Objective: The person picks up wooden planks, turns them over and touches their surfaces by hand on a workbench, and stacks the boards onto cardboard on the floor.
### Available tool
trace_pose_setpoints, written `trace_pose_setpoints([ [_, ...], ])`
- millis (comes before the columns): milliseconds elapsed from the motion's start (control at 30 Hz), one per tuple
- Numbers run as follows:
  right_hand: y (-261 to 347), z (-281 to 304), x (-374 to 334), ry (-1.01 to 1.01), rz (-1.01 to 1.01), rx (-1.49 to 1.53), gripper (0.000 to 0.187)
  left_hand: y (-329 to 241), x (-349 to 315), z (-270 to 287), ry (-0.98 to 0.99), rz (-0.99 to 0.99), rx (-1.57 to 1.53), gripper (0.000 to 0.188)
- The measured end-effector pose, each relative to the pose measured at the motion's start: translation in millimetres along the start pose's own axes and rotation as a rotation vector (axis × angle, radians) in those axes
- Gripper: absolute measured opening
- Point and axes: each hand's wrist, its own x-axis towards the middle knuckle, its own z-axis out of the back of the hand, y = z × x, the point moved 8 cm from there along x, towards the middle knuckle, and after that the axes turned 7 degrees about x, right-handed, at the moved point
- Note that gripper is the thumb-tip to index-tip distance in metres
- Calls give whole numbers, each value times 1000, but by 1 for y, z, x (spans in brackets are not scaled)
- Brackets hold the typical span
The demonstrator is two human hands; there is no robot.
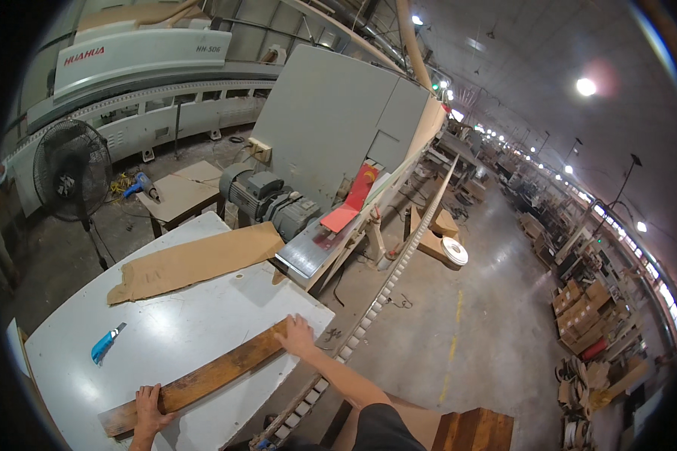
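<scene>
A long brown wooden board with dark grain lies slantwise on the white tabletop. My left hand grips the board near its left end, fingers over the top face and thumb at the near edge. At the other end my right hand has its fingers curled over the board's far right corner. Beyond the board, to the left, rests a blue utility knife. A torn sheet of brown cardboard lies along the table's far side.
Ahead stands a grey machine with a metal infeed plate, a red guard and motors. A toothed conveyor rail runs along the table's right. Several wooden boards lie at lower right. A fan stands left.
</scene>
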Motion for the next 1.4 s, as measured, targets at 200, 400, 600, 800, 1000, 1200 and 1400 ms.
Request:
trace_pose_setpoints([
  [200,-31,-22,0,165,-289,247,74,-5,-5,8,0,-23,-16,88],
  [400,-31,-16,-1,276,-242,185,103,-1,-4,9,14,-42,3,93],
  [600,-39,-12,-13,438,87,139,116,73,-60,27,-292,275,-144,97],
  [800,-22,-2,1,313,-31,22,91,176,-157,31,-301,906,116,72],
  [1000,-17,1,0,420,-140,20,69,229,-192,10,-411,1174,-64,60],
  [1200,-30,9,8,477,-193,-16,53,203,-169,24,-325,1059,-31,46],
  [1400,-25,3,7,446,-105,-113,54,195,-170,28,-388,1015,17,45],
])
